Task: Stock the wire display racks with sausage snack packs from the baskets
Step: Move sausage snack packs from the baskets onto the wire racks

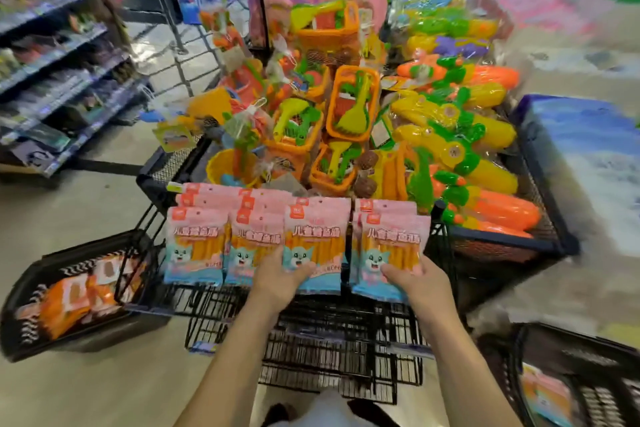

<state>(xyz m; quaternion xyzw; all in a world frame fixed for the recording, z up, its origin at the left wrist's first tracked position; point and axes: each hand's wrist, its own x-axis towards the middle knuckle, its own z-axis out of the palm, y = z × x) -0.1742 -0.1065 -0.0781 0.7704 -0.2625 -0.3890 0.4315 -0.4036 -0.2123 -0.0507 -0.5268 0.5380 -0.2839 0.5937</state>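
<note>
Head view, writing: each of the sausage snack packs [194,243] has a line of large white Chinese characters across its middle, beginning 儿童; the rest is too blurred to read; a small orange-red logo square sits in the upper left corner
Pack looks: pink top; pale blue bottom; a blue-grey cartoon animal with its mouth open; a row of orange sticks behind it
Pack place: four columns, upright and overlapped front to back, on the top tier of the black wire rack [332,343]
Left hand [277,282]: clamped on the lower edge of the third column's front pack [318,232]; thumb on its face
Right hand [420,282]: gripping the lower edge of the fourth column's front pack [393,243]; thumb in front
Hands: apart; one pack each
Left basket [20,291]: black, on the floor beside the rack; orange packs [65,305] inside
Right basket [588,357]: black, at lower right; something pink and blue inside, blurred
Behind the rack: black mesh bin [533,243]; yellow, orange and green water guns [485,170]
</note>
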